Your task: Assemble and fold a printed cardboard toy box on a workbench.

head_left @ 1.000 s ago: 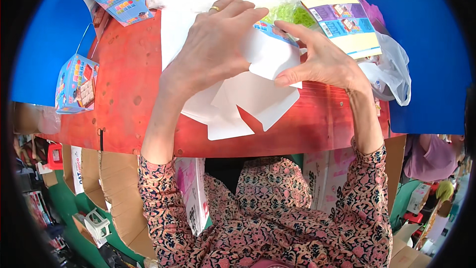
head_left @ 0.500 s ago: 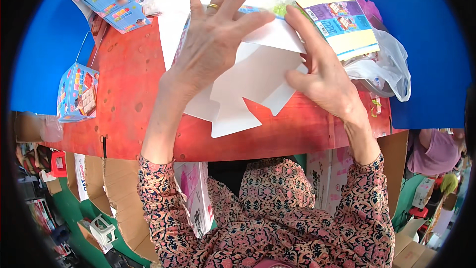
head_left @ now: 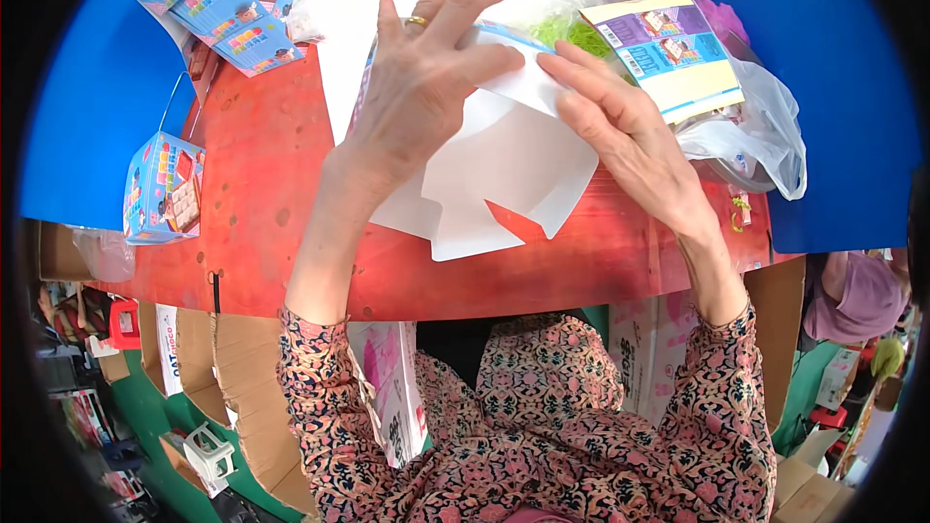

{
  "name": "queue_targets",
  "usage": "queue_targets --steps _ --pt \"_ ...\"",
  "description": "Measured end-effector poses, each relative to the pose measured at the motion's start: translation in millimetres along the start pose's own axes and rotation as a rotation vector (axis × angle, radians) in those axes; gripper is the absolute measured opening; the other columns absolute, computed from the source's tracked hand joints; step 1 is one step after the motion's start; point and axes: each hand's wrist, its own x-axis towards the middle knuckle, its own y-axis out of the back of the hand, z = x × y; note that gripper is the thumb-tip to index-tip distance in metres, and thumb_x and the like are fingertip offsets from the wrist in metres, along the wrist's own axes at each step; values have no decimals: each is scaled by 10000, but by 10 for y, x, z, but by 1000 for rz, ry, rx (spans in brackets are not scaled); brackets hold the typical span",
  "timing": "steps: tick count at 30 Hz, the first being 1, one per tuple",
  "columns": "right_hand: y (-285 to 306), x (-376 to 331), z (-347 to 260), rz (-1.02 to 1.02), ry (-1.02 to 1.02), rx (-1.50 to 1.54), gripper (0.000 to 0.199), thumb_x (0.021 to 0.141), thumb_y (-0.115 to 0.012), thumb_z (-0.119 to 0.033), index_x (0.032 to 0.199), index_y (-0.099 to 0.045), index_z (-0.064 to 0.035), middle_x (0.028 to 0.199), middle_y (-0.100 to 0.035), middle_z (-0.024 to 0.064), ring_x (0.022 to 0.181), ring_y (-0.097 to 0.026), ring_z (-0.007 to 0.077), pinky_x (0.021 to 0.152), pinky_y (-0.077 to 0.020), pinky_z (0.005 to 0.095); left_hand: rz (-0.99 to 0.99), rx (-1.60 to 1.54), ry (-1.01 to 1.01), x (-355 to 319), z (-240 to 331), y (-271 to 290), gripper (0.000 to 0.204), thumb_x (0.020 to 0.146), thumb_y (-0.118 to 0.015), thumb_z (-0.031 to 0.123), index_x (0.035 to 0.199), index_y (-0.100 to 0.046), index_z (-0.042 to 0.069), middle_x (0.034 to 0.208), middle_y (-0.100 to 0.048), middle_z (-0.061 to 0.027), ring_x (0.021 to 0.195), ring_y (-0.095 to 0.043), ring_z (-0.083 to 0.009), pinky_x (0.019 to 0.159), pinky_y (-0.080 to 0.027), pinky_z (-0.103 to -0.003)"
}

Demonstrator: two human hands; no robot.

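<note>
Since it looks to be made of thin folded card, the white-lined carton [head_left: 513, 150] should be very light, stiff along its creases and springy across its loose panels. It sits over the near middle of the red table [head_left: 262, 184], its mouth facing the person and its notched tabs [head_left: 470, 232] spread toward the table's front edge. Whether its base rests fully on the wood cannot be told.

The left hand [head_left: 417, 82] lies over the carton's left wall and upper edge, fingers spread, index reaching along the top flap [head_left: 531, 85]; its thumb is hidden, so whether it grips is unclear. The right hand [head_left: 635, 131] has its fingertips at the flap's right end, though a true pinch cannot be made out. The two hands are apart, their nearest fingertips close together.

The card seems smooth enough to slide under a dry finger, yet easily dented: pressing hard on an unsupported panel would probably buckle it. The safest hold is likely along the creases and corners, one hand bracing the side wall and the other taking the flap near its fold. The tabs look like the weakest part, apt to bend or tear if pulled.
</note>
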Motion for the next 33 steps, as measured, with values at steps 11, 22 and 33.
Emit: queue_targets --steps 11,22,33 --pt "-39 62 155 35 47 -265 662 771 -731 -258 1311 -472 25 1356 -461 242 1196 -497 361 984 -409 401 -57 -120 10 -21 5 14 396 727 -430 -119 914 -684 121 1346 -519 -37 1231 -505 -237 1108 -109 -602" --pt "-45 364 59 -176 -37 -315 829 590 -780 -151 1338 -456 -1 1290 -522 155 1206 -490 303 1021 -394 350 -260 -249 154 -36 -40 67 695 781 -544 -55 1415 -372 173 1442 -432 -35 1387 -324 -261 1150 -124 -543" --pt "-86 381 -1 -90 -74 -275 873 566 -807 -188 1345 -453 -15 1289 -521 155 1217 -484 302 1037 -396 373 -396 -287 138 50 -251 214 817 637 -574 19 1418 -356 117 1440 -406 -120 1436 -122 -404 1151 -40 -577"
